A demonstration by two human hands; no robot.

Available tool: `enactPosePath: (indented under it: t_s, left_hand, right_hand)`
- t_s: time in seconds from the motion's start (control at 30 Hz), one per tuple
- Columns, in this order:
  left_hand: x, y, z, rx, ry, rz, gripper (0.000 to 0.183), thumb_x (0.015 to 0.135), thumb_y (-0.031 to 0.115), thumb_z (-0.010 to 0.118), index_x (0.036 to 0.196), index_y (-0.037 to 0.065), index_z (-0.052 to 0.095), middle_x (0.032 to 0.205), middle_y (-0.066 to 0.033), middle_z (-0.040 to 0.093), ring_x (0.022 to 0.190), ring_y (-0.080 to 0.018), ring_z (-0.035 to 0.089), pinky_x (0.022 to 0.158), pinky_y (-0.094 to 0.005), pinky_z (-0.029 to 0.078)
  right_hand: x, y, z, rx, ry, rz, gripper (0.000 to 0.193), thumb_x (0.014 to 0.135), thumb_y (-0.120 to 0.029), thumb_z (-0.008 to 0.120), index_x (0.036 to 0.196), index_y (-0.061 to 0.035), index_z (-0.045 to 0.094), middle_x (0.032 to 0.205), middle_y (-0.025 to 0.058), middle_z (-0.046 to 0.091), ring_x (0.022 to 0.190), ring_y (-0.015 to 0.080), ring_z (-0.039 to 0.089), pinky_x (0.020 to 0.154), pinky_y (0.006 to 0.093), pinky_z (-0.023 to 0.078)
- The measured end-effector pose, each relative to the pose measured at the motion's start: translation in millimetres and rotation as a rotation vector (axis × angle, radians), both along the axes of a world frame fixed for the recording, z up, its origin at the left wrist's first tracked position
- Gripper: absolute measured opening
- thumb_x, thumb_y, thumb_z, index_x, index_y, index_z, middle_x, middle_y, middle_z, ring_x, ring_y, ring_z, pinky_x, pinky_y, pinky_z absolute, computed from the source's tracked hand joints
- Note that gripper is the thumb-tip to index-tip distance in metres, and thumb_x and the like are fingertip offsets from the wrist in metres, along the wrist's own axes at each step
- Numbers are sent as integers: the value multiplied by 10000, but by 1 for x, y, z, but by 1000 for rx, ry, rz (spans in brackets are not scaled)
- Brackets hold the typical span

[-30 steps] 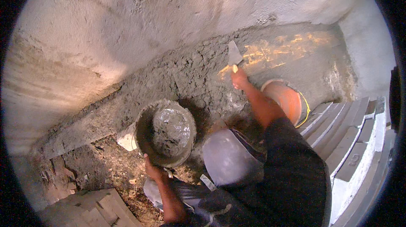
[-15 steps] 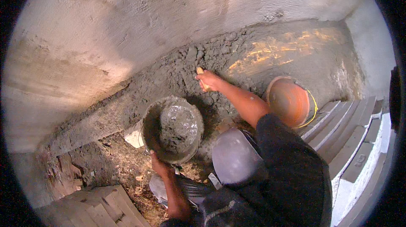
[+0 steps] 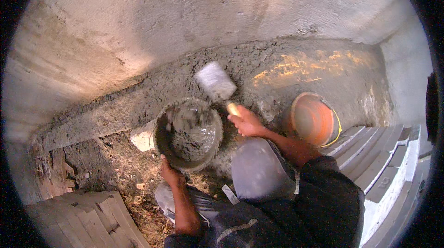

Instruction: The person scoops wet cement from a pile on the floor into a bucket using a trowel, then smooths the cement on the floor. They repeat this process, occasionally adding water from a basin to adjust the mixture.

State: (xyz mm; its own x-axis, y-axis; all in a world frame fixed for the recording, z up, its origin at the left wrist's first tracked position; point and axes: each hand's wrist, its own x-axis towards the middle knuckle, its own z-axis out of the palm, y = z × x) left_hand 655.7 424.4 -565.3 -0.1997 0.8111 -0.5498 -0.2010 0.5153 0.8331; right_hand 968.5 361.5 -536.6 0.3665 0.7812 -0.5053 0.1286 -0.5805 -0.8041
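My right hand point(image 3: 249, 122) is closed round the wooden handle of a trowel point(image 3: 216, 81). Its broad grey blade, smeared by motion, is lifted just past the upper right rim of a bucket point(image 3: 213, 154). Inside the bucket lies wet grey mortar point(image 3: 192, 142), with a blurred dark clump over its far part. My left hand point(image 3: 173, 174) grips the bucket's near left rim, thumb on the edge, most fingers hidden. Behind the trowel, rough mortar point(image 3: 259, 56) covers a ledge along the wall's foot.
An orange bucket point(image 3: 319, 121) with a yellow handle leans on its side at the right. Stacked grey bricks point(image 3: 377, 169) rise at the right; more bricks point(image 3: 88, 218) lie at lower left. A pale wall point(image 3: 185, 12) stands ahead. My bent knee point(image 3: 259, 167) sits beside the mortar bucket.
My right hand has come back and rightward from the mortar ledge, and the trowel blade now shows beside the bucket. A clump blurs over the bucket. My left hand stays on the rim.
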Motion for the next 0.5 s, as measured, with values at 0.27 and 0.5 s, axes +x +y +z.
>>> enactPosePath:
  t_s: [0.27,0.5]
  left_hand:
    - [4,1,-3,33,-147,-47,452,834,378,561,975,-51,548,926,-118,584,807,-229,553,747,-364,442]
    - [-4,-1,-9,7,10,-10,464,821,383,583,978,-53,550,930,-125,584,799,-233,557,729,-365,451]
  right_hand:
    - [40,-75,-161,-18,145,-112,260,814,-327,579,855,-87,487,612,48,512,489,160,515,423,331,422]
    - [53,-6,-117,-78,512,-335,247,807,-329,571,882,-127,450,606,47,477,449,156,465,386,334,398]
